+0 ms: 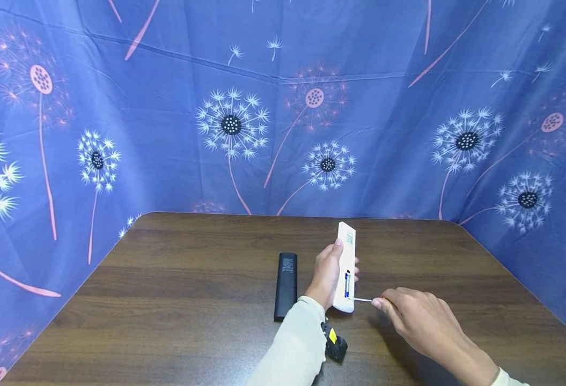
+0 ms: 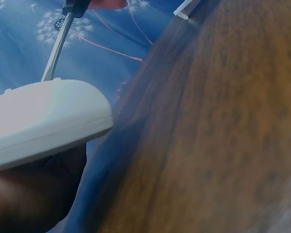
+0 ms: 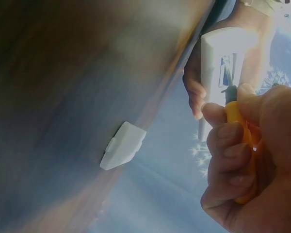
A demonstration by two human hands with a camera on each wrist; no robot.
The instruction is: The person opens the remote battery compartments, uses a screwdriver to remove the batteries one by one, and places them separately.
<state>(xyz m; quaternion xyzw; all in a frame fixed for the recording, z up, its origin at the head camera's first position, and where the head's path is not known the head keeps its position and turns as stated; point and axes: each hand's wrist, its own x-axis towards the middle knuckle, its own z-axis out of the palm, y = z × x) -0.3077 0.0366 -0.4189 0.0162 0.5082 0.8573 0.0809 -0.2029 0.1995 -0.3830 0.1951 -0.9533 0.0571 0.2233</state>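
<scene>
My left hand [image 1: 325,276] grips a white remote control [image 1: 346,249], held above the table with its back up. Its battery compartment lies uncovered, and a blue battery [image 1: 347,285] shows inside. In my right hand [image 1: 420,319] is a screwdriver [image 3: 234,112] with a yellow-orange handle, the fingers curled round it. The metal shaft [image 2: 57,48] reaches into the lower end of the compartment; its tip is hard to make out. From the left wrist, the end of the remote hides the compartment.
A black remote control [image 1: 286,287] lies face down on the wooden table [image 1: 191,300], left of my left hand. In the right wrist view a small white battery cover [image 3: 123,145] lies on the table. A blue dandelion-print cloth [image 1: 167,107] hangs behind the table and at its sides.
</scene>
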